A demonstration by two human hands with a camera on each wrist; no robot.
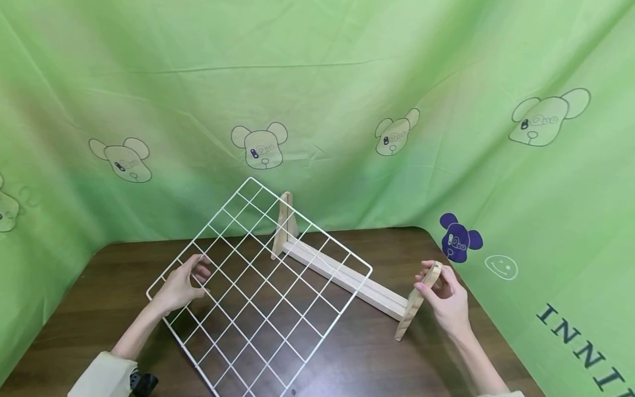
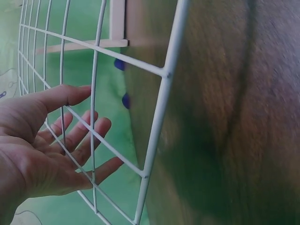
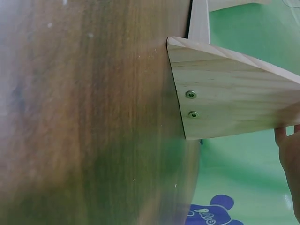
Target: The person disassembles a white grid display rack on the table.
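A white wire grid panel [image 1: 268,281] stands tilted on the left half of the table. My left hand [image 1: 181,284] is at its left side, with fingers curved around the wires; the left wrist view shows thumb and fingers [image 2: 77,136] spread among the mesh. Behind the panel lies a wooden stand with a long crossbar [image 1: 367,286] between two upright end boards. My right hand [image 1: 448,303] pinches the top of the near end board [image 1: 416,306]. In the right wrist view two bolts show on that board [image 3: 225,93]. The far end board [image 1: 285,226] is partly behind the wires.
The dark wooden table [image 1: 124,320] reaches back to a green curtain [image 1: 317,82] printed with bear heads, which also hangs along both sides. A black band [image 1: 144,383] sits at the left wrist beside a pale sleeve.
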